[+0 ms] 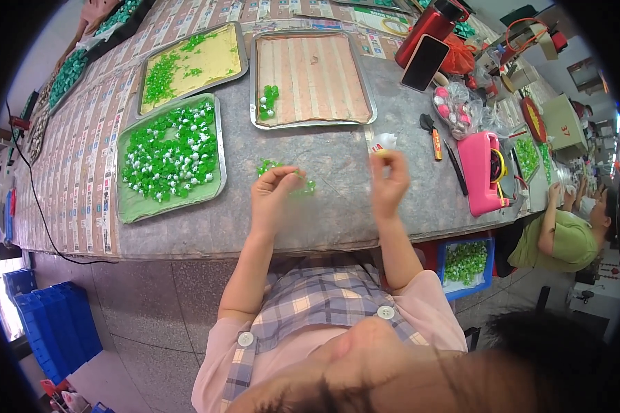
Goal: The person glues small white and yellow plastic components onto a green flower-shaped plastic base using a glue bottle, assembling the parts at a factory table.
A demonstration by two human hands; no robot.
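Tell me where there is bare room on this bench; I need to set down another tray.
Bare grey bench top runs along the near edge, below the tray of green and white pieces and around both hands. The striped tray is mostly bare too. The right end is crowded: pink box, bag of pink pieces, pens, phone.

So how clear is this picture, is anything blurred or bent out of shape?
Head view: the left hand is smeared by motion over small green pieces; the right hand is a little sharper; the table edge bows with fisheye distortion; black corners ring the frame; light is even, with no harsh glare.
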